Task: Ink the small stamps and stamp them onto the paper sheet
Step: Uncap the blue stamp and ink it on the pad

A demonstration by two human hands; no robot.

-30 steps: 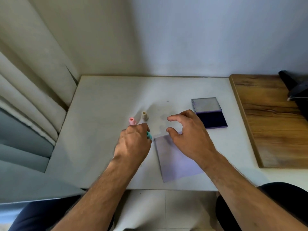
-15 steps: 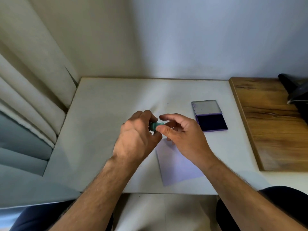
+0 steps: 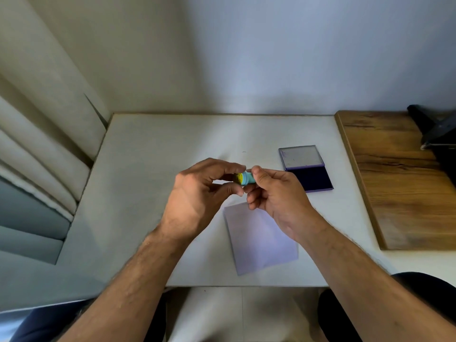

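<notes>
A person sits at a white table (image 3: 153,149), seen from above through a camera worn on the head. Both bare forearms reach forward and the hands meet above the middle of the table. Between them is a small teal stamp (image 3: 246,178) with a yellow end, held on its side in the air. The left hand (image 3: 197,193) has its thumb and fingers curled around the yellow end of the stamp. The right hand (image 3: 274,193) pinches the teal end between thumb and forefinger, with the other fingers curled under.

Just below the hands, a pale lilac paper sheet (image 3: 259,238) lies flat on the table, slightly turned, its top edge partly hidden by the right hand. To the right of the hands and a little farther back, an ink pad (image 3: 312,177) lies open on the table, its dark blue pad nearest the person and its lid (image 3: 301,156) folded back behind it.

A wooden board (image 3: 394,183) adjoins the table on the right, with a dark object (image 3: 439,134) at its far corner. A curtain (image 3: 44,119) hangs on the left.
</notes>
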